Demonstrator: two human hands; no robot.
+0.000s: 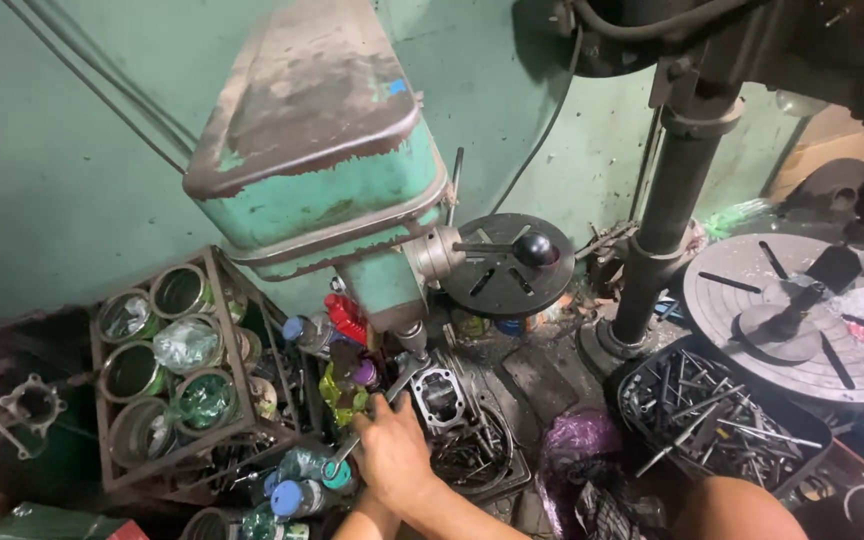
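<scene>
1. Gripping a long wrench point(370, 425) below the green drill press point(327, 170), one hand point(392, 455) closes round its shaft for leverage (left or right, unclear).
2. A metal casting point(439, 395) sits just beside, under the spindle.

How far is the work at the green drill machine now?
Done: a grey metal casting already sits on the table under the green drill press. In hand: one hand grips a wrench with its upper end near the spindle; which hand it is cannot be told. Left: the feed lever stands untouched, and whether any drilling has begun is not visible.
</scene>
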